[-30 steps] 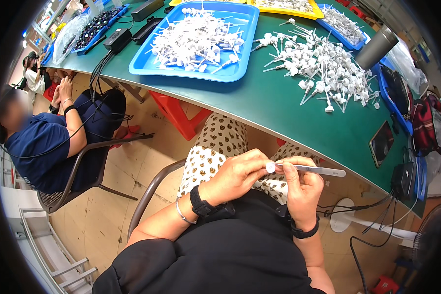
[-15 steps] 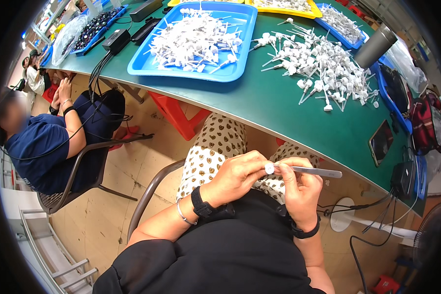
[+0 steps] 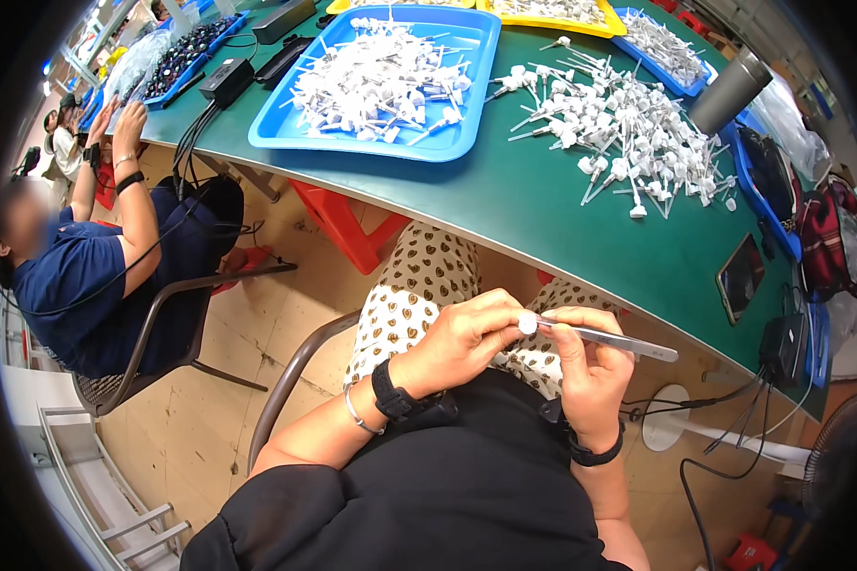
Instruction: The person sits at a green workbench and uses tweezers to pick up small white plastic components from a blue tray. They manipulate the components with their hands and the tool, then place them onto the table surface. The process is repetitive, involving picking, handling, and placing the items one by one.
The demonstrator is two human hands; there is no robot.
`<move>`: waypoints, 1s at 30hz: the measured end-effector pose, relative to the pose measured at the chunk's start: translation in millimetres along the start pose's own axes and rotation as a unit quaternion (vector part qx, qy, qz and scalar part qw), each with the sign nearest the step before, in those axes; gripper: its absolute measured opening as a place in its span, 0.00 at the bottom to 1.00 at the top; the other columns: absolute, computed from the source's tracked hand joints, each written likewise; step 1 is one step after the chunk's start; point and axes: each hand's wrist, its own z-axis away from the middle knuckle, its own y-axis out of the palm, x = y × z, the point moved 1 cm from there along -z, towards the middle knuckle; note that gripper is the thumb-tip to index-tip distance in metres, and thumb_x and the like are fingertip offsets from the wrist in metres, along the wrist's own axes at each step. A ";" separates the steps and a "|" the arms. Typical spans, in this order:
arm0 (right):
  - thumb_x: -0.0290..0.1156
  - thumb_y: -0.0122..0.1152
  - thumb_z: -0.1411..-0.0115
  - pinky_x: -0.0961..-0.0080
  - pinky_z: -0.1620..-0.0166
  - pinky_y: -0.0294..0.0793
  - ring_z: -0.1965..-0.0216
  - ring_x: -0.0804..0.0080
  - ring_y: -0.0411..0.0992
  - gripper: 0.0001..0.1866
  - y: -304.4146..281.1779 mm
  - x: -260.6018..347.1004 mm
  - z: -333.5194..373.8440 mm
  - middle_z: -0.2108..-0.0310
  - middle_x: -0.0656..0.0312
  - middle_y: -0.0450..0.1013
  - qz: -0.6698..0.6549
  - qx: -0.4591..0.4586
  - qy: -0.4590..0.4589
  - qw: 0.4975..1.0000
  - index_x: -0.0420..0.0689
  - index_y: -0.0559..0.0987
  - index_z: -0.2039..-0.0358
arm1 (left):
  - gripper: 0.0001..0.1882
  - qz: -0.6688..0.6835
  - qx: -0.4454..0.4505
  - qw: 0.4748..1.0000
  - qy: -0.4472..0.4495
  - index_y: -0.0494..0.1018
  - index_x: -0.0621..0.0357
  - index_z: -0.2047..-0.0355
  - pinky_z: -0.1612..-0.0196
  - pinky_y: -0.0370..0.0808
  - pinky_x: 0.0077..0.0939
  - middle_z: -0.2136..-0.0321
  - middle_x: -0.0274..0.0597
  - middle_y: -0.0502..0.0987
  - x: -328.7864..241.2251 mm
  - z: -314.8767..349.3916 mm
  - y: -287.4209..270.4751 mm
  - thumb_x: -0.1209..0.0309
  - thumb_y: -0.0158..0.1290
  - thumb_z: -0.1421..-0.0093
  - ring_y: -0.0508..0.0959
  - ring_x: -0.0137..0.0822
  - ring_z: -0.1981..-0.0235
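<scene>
While the tabletop parts sit within reach, the work itself is happening over the lap, clear of the table edge. The left hand (image 3: 462, 344) has thumb and forefinger pinched on a small round white piece (image 3: 528, 324), held right at the fingertips; its other fingers are curled in. The right hand (image 3: 592, 376) grips slim metal tweezers (image 3: 630, 344) btwn thumb and fingers, handle end poking out to the right, tips running in toward the white piece. Can't tell from here whether the tips are actually biting on it or just beside it; too small, & the fingers cover a lot.

So the step in hand, as I'd judge it, is close tweezer work on that one piece, w/ the left as the clamp and the right as the tool hand. What the next move calls for, IMO: a steady left pinch, right wrist quiet, tips kept in line w/ the piece; a slip there could drop it on the lap or floor.

Up on the green table (image 3: 519, 195), there's a blue tray (image 3: 274, 122) heaped w/ white stemmed parts (image 3: 381, 81), plus a loose pile of similar parts (image 3: 628, 133) just to its right. A dark grey cylinder (image 3: 730, 92) stands past the pile, and a phone (image 3: 741, 278) lies near the table's edge. Over on the left, a co-worker (image 3: 90, 295) in navy sits w/ both hands raised.
</scene>
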 end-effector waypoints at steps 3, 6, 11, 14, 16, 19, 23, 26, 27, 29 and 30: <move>0.20 0.64 0.37 0.78 0.63 0.77 0.67 0.72 0.77 0.05 1.5 -3.2 -0.3 0.64 0.56 0.80 0.047 0.014 -0.035 0.998 0.36 0.80 0.61 | 0.10 -0.010 -0.004 1.000 0.016 0.78 0.57 0.55 0.65 0.77 0.31 0.65 0.40 0.77 1.4 0.9 0.4 0.79 0.57 0.38 0.80 0.40 0.67; 0.20 0.64 0.38 0.77 0.64 0.76 0.68 0.72 0.77 0.04 2.8 -4.0 0.0 0.64 0.56 0.80 0.045 0.011 -0.033 0.998 0.36 0.80 0.62 | 0.11 -0.014 -0.003 1.000 0.026 0.78 0.57 0.55 0.65 0.77 0.31 0.65 0.40 0.77 1.6 0.8 0.2 0.79 0.57 0.38 0.80 0.40 0.67; 0.20 0.64 0.38 0.78 0.64 0.76 0.68 0.72 0.77 0.04 2.3 -5.5 -0.2 0.65 0.56 0.80 0.064 0.018 -0.045 0.997 0.36 0.80 0.62 | 0.11 -0.016 0.001 1.000 0.019 0.78 0.56 0.55 0.65 0.77 0.30 0.65 0.40 0.77 2.0 2.1 0.4 0.78 0.57 0.38 0.80 0.40 0.67; 0.20 0.64 0.38 0.78 0.64 0.76 0.68 0.71 0.77 0.04 1.7 -6.8 -0.1 0.66 0.56 0.79 0.068 0.019 -0.049 0.996 0.36 0.80 0.62 | 0.11 -0.011 0.003 1.000 0.011 0.78 0.56 0.55 0.66 0.76 0.30 0.65 0.40 0.77 1.4 2.6 0.3 0.78 0.57 0.37 0.80 0.39 0.68; 0.20 0.64 0.38 0.77 0.65 0.76 0.69 0.71 0.76 0.04 2.4 -7.6 0.1 0.66 0.56 0.79 0.051 0.015 -0.042 0.998 0.36 0.80 0.63 | 0.11 -0.006 0.005 1.000 0.010 0.78 0.56 0.55 0.66 0.76 0.30 0.66 0.40 0.77 2.8 2.6 1.1 0.78 0.56 0.37 0.80 0.39 0.68; 0.20 0.64 0.38 0.77 0.66 0.76 0.70 0.71 0.76 0.03 2.5 -7.6 0.2 0.66 0.56 0.79 0.047 0.014 -0.040 0.998 0.36 0.80 0.63 | 0.11 0.005 0.006 1.000 0.005 0.78 0.57 0.54 0.66 0.76 0.30 0.66 0.40 0.77 4.4 3.4 2.3 0.78 0.56 0.37 0.80 0.39 0.68; 0.20 0.64 0.38 0.76 0.68 0.75 0.71 0.70 0.75 0.03 2.7 -3.1 -2.3 0.67 0.56 0.79 0.084 0.025 -0.067 0.994 0.37 0.80 0.64 | 0.11 0.005 0.009 1.000 0.004 0.78 0.57 0.55 0.66 0.76 0.30 0.66 0.40 0.77 3.9 3.0 2.9 0.78 0.56 0.37 0.79 0.39 0.68; 0.19 0.65 0.40 0.74 0.68 0.75 0.71 0.67 0.76 0.03 3.4 1.1 -5.2 0.68 0.57 0.79 0.100 0.044 -0.086 0.990 0.37 0.80 0.65 | 0.10 0.003 0.010 1.000 0.006 0.78 0.58 0.56 0.66 0.76 0.31 0.66 0.40 0.77 4.2 3.8 2.6 0.78 0.57 0.38 0.79 0.40 0.68; 0.19 0.65 0.40 0.73 0.68 0.75 0.71 0.66 0.76 0.03 3.2 3.5 -6.6 0.68 0.57 0.79 0.112 0.058 -0.097 0.987 0.37 0.80 0.65 | 0.09 0.003 0.011 1.000 0.011 0.78 0.58 0.57 0.66 0.76 0.31 0.66 0.40 0.77 5.1 3.8 2.4 0.78 0.57 0.38 0.79 0.41 0.68; 0.19 0.65 0.41 0.72 0.68 0.75 0.71 0.63 0.76 0.04 1.8 7.9 -9.7 0.69 0.57 0.79 0.136 0.085 -0.119 0.980 0.38 0.79 0.66 | 0.09 0.006 0.026 1.000 0.013 0.78 0.60 0.57 0.65 0.75 0.31 0.66 0.41 0.77 6.2 3.8 1.1 0.79 0.57 0.38 0.78 0.40 0.67; 0.19 0.65 0.41 0.71 0.67 0.75 0.71 0.63 0.76 0.04 0.8 9.1 -11.1 0.69 0.57 0.79 0.146 0.098 -0.132 0.975 0.38 0.79 0.66 | 0.09 0.008 0.040 0.999 0.011 0.78 0.61 0.56 0.64 0.75 0.30 0.65 0.41 0.77 6.4 4.0 -0.2 0.80 0.56 0.38 0.78 0.39 0.66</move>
